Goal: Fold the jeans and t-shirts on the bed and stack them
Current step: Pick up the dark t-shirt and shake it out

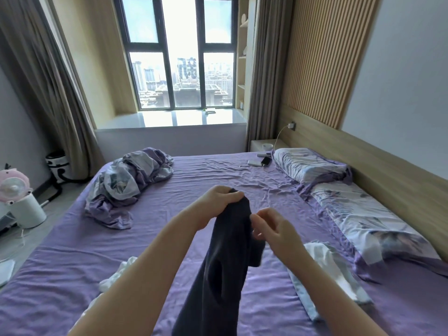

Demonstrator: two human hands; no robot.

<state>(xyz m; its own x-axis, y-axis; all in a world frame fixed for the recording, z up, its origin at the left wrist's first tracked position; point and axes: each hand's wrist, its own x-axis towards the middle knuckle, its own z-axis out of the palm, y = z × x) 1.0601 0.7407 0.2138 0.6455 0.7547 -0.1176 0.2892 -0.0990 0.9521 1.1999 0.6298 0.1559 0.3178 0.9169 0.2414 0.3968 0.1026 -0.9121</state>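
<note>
Dark navy cloth garment [225, 258] hangs from our left hand [218, 202], fingers gripping top; our right hand [271, 229] fingers pinch its edge above purple bed [72, 263].

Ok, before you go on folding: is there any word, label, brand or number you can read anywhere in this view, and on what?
None can be read.
Dark garment held up by the left hand: no tag or print shows.
Phone and white power bank by the pillow: too small to read.
Pink fan on the floor: no legible marking.
</note>
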